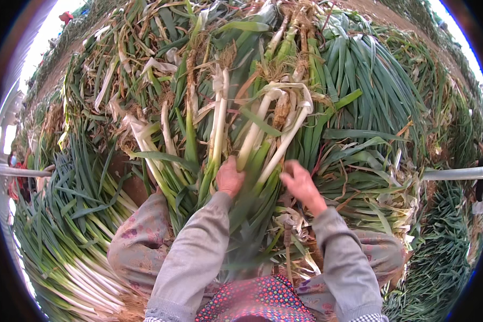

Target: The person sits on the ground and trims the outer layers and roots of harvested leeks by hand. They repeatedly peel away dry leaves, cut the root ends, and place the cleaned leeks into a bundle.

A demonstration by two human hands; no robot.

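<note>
My left hand (230,177) is closed around a thick white-stemmed green onion (254,137), roots pointing away from me. Just right of it, my right hand (302,186) has its fingers curled and apart, with nothing plainly between them. A second white stalk (283,147) slants beside that hand, and a loop of pale peeled skin (292,85) spans the upper ends of the stalks. Blurred green leaves (245,201) hang below my left hand. More onions with dry outer skins (149,149) lie left of it.
Cleaned green onions (92,281) with white stems lie in a pile at lower left. Untrimmed onions and dry leaves (137,52) heap up ahead. Dark green leaves (370,80) fan out at upper right. Metal bars (453,174) show at both sides.
</note>
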